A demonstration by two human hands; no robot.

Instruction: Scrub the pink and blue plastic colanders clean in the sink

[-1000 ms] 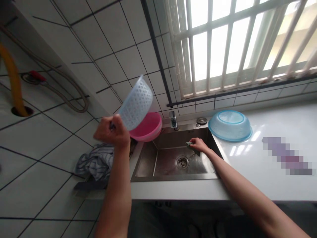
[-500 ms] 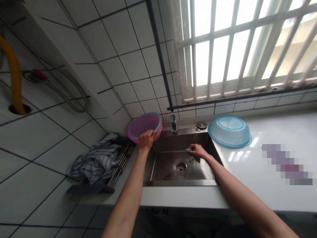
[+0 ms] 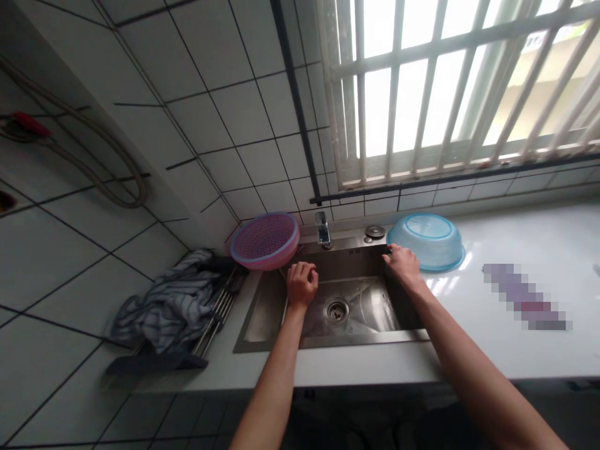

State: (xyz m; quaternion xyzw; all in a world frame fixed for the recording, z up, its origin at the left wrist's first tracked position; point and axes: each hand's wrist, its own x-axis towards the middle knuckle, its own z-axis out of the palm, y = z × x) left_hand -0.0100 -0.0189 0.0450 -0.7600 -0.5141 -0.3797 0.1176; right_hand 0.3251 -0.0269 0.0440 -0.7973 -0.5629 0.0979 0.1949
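Note:
My left hand (image 3: pixel 302 285) hovers over the left part of the steel sink (image 3: pixel 370 337), its fingers curled in and nothing seen in them. To its upper left, apart from it, a pink colander with a blue rim (image 3: pixel 265 242) leans tilted at the back left corner. At the sink's back right corner is my right hand (image 3: pixel 404 265), its fingers closed beside the rim of an upside-down blue plastic basket (image 3: pixel 432 232). Whether these fingers hold anything is hidden. The small green piece of cloth cannot be seen.
A chrome tap (image 3: pixel 322 229) and a drain plug (image 3: pixel 375 232) stand behind the sink. On the left, striped cloth (image 3: pixel 164 306) lies heaped on a metal rack (image 3: pixel 216 319). A blurred-out item (image 3: pixel 525 297) lies on the white counter (image 3: pixel 497 356). Window bars (image 3: pixel 435 56) rise behind.
My left hand has let go of the pink colander and moved right over the sink. The right hand has moved up and right to the sink's corner; its green cloth is out of sight.

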